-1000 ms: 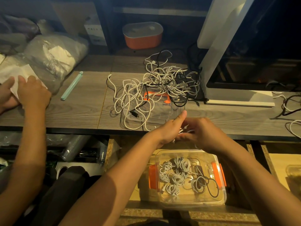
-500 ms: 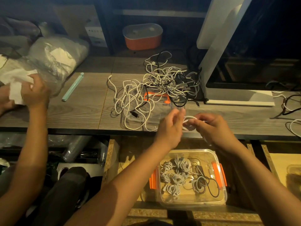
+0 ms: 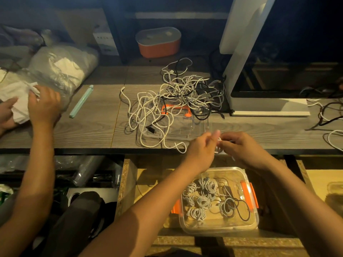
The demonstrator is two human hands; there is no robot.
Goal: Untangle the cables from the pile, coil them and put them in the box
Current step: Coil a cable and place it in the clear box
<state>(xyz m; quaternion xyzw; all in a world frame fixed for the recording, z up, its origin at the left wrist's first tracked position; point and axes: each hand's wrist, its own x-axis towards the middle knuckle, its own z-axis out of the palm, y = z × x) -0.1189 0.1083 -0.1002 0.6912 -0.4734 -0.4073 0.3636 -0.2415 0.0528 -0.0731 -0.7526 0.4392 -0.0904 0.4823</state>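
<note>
A tangled pile of white and black cables (image 3: 178, 93) lies on the wooden desk, partly over a clear lid with orange clips (image 3: 175, 110). At the desk's front edge my left hand (image 3: 201, 150) and my right hand (image 3: 244, 148) meet, both pinching a small white cable (image 3: 218, 145) that is mostly hidden between the fingers. Below them, in an open drawer, stands a clear box (image 3: 219, 230) with orange clips. It holds several coiled white cables (image 3: 203, 198) and a black one.
Another person's hand (image 3: 43, 104) grips white paper beside a plastic bag (image 3: 63, 67) at the left. A mint-green stick (image 3: 81, 101) lies on the desk. A white monitor stand (image 3: 267, 106) is right of the pile, with more cables (image 3: 328, 115) at the far right.
My hands drew closer together, and the white loop seen between them half a second ago is now mostly covered. The other person's hand shifted right over the white paper.
</note>
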